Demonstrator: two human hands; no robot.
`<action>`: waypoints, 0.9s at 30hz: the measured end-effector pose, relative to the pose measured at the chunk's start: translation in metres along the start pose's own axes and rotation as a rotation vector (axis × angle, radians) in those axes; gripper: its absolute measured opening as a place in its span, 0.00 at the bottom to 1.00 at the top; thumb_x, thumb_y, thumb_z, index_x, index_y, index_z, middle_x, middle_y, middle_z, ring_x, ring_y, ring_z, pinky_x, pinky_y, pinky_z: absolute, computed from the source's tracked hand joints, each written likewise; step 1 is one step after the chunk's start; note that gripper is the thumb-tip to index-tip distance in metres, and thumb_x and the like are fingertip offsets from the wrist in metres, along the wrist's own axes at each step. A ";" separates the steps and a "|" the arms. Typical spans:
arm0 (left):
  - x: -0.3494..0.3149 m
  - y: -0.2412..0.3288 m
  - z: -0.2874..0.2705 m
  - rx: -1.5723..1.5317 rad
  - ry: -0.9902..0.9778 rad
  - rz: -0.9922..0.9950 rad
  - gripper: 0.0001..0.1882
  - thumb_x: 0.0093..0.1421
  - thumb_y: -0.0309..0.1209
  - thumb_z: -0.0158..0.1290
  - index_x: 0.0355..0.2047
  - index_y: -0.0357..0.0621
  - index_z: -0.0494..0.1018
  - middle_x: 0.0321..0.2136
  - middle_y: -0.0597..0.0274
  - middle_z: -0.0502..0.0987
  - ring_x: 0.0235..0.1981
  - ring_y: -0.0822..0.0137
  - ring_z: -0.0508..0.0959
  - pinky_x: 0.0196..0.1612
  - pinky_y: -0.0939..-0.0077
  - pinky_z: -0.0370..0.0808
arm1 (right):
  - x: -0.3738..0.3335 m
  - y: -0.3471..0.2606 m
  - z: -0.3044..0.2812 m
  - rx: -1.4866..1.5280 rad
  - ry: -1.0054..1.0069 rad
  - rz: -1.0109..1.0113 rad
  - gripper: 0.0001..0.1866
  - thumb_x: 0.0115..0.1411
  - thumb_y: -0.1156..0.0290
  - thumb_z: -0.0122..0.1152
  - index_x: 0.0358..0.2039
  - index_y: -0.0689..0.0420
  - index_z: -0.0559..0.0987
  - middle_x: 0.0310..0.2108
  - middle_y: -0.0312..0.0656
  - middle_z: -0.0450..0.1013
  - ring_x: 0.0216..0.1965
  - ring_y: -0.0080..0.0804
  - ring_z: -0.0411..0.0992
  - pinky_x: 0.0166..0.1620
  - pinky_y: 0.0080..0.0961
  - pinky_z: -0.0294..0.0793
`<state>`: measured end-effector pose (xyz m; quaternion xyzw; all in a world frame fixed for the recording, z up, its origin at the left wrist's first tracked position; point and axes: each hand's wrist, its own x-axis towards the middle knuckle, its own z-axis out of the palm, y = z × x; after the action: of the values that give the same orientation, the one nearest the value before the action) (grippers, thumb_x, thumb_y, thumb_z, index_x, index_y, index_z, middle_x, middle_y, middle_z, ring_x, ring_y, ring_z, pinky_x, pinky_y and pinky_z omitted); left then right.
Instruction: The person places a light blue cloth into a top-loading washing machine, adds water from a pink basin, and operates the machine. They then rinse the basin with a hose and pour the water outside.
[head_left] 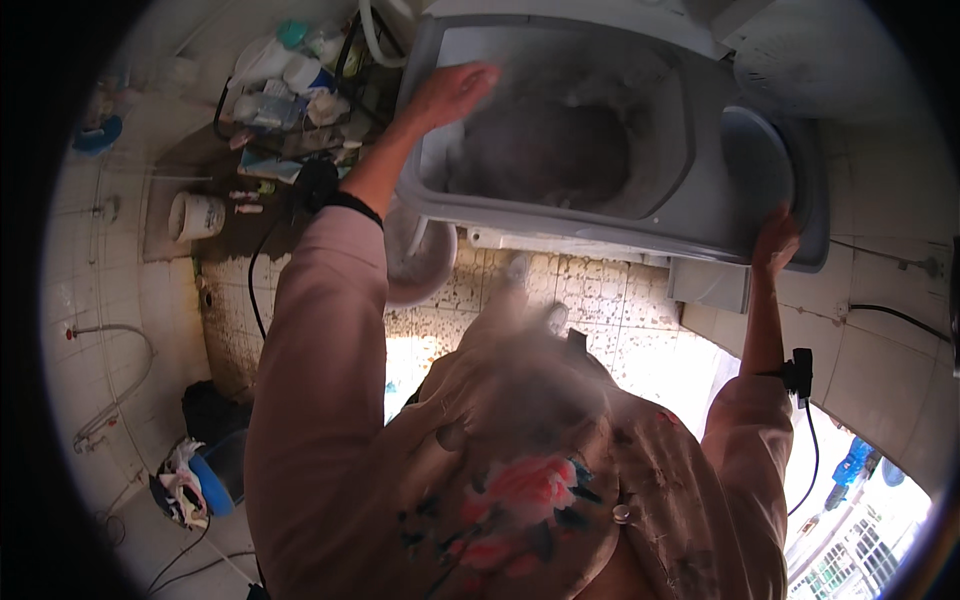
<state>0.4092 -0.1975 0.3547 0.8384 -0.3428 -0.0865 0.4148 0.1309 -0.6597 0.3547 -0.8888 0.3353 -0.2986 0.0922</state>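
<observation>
A grey twin-tub washing machine (560, 222) stands before me, its wash tub open. Inside the tub is a dark, blurred mass (545, 150); I cannot make out whether it is cloth or water. My left hand (455, 95) is above the tub's left side, fingers curled in, with nothing visible in them. At the machine's right front corner my right hand (776, 240) grips the rim, its fingers on the top beside the round cover (758, 155) of the smaller compartment.
A round basin (432, 262) sits on the tiled floor below the machine's left end. A white bucket (196, 217) and a pile of bottles and containers (285, 95) are at the left. Lower left is a blue tub (222, 470). A hose (372, 35) runs behind the machine.
</observation>
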 end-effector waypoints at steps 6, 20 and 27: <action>-0.003 0.014 -0.002 -0.012 -0.019 -0.024 0.17 0.63 0.39 0.43 0.47 0.43 0.70 0.36 0.57 0.77 0.39 0.67 0.78 0.41 0.75 0.72 | -0.003 -0.015 -0.009 0.136 0.007 0.032 0.24 0.64 0.53 0.41 0.22 0.57 0.76 0.20 0.49 0.72 0.26 0.51 0.72 0.28 0.39 0.67; -0.004 0.021 -0.001 0.019 -0.052 -0.023 0.16 0.62 0.38 0.44 0.46 0.43 0.71 0.37 0.57 0.77 0.39 0.66 0.77 0.43 0.73 0.71 | -0.004 -0.026 -0.016 0.181 -0.011 0.085 0.25 0.63 0.52 0.42 0.21 0.58 0.76 0.18 0.49 0.71 0.23 0.51 0.70 0.26 0.39 0.66; -0.005 0.023 -0.002 0.031 -0.074 -0.032 0.16 0.61 0.37 0.45 0.45 0.43 0.71 0.37 0.58 0.77 0.38 0.66 0.77 0.42 0.74 0.72 | -0.003 -0.027 -0.017 0.165 -0.039 0.114 0.25 0.62 0.51 0.42 0.21 0.57 0.77 0.19 0.46 0.73 0.24 0.49 0.72 0.28 0.39 0.68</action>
<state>0.3952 -0.2030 0.3721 0.8464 -0.3457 -0.1187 0.3873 0.1339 -0.6363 0.3766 -0.8632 0.3577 -0.3022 0.1886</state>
